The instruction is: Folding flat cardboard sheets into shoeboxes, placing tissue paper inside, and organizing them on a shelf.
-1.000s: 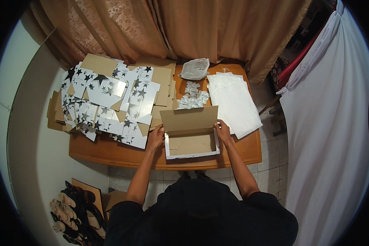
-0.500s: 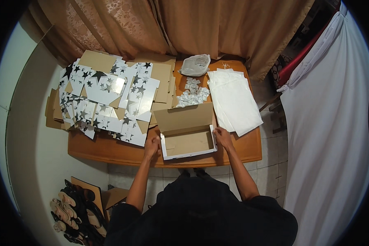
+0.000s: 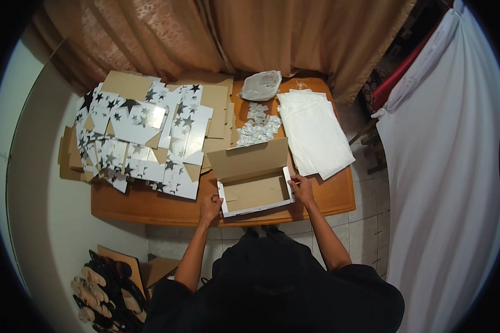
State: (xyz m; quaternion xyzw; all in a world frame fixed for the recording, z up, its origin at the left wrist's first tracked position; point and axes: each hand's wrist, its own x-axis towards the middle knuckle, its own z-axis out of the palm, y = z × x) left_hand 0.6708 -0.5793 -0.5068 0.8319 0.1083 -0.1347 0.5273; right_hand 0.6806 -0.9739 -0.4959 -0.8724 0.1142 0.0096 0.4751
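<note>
— What are the hands doing?
— The left hand (image 3: 210,207) is gripping the left wall of the open cardboard box (image 3: 255,191); the right hand (image 3: 302,187) is clasping its right wall, fingers closed on the edge.
— Where is the box sitting?
— At the near edge of the wooden table (image 3: 150,202), lid flap standing up at twelve o'clock.
— Around it?
— Star-printed flat boxes (image 3: 141,133) are lying at ten o'clock, small packets (image 3: 257,126) at twelve, white sheets (image 3: 316,133) at one.
</note>
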